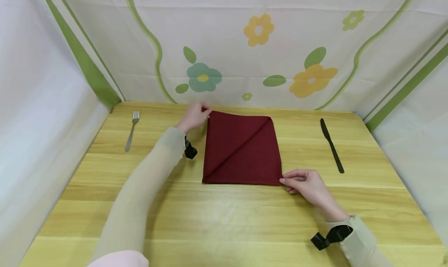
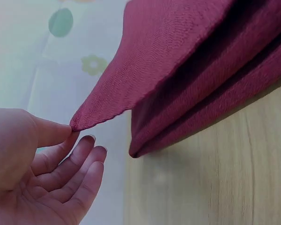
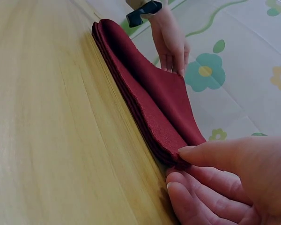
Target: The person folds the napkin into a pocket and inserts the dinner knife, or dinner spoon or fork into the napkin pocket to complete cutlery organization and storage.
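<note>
A dark red cloth napkin (image 1: 245,154), folded into a square of several layers, lies at the middle of the table with a diagonal crease across it. My left hand (image 1: 195,116) pinches the far left corner of its top layer between thumb and forefinger. In the left wrist view that corner of the napkin (image 2: 164,51) is lifted off the layers beneath, and the other fingers of the left hand (image 2: 47,164) are loosely bent. At the near right corner, my right hand (image 1: 308,185) pinches the stacked layers, thumb on top, as the right wrist view shows.
A silver fork (image 1: 132,131) lies on the left of the wooden table (image 1: 224,228). On the right is a black knife (image 1: 331,144). A white curtain (image 1: 224,45) printed with flowers hangs along the table's back edge, and white cloth hangs at both sides.
</note>
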A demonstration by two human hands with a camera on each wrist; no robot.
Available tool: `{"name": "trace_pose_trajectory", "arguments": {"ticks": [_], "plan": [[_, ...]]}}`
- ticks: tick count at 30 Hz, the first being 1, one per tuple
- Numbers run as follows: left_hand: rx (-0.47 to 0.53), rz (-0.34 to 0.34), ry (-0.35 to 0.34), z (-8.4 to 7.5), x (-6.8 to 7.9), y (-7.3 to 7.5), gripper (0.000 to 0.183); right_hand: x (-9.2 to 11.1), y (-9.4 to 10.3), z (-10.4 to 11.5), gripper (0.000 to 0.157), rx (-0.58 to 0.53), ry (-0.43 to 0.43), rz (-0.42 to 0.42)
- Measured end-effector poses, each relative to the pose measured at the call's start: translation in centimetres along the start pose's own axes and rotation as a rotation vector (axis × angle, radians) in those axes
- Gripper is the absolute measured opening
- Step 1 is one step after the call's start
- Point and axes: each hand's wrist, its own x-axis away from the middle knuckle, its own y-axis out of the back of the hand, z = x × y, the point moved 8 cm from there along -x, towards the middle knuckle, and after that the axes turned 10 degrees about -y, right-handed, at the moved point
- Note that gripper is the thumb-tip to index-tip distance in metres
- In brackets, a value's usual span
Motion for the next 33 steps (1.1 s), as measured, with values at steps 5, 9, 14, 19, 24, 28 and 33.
{"name": "trace_pose_trajectory", "arguments": {"ticks": [5, 9, 14, 19, 24, 28, 33], "plan": [[-0.019, -0.004, 0.01, 1.0, -0.7, -0.1, 0.029, 0.0, -0.1, 0.0, 0.033, 0.003, -0.001, -0.001], [-0.046, -0.004, 0.027, 2.0, -0.8, -0.4, 0.029, 0.0, -0.2, 0.0, 0.033, 0.001, 0.005, 0.003], [-0.083, 0.005, 0.045, 2.5, -0.4, -0.8, 0.028, 0.1, -0.2, -0.1, 0.032, -0.009, 0.01, 0.008], [-0.051, -0.015, 0.05, 2.3, 0.3, -0.8, 0.032, 0.2, -0.2, -0.1, 0.031, -0.012, 0.012, 0.008], [-0.029, -0.033, 0.01, 1.4, 1.3, -0.6, 0.032, 0.4, -0.1, -0.2, 0.031, -0.01, 0.003, 0.018], [-0.021, -0.032, -0.032, 0.8, 2.4, -0.6, 0.031, 0.8, 0.0, -0.3, 0.032, -0.007, -0.002, 0.037], [-0.012, -0.019, -0.048, 0.4, 4.0, -1.0, 0.03, 1.4, 0.0, -0.3, 0.032, -0.014, -0.001, 0.053]]}}
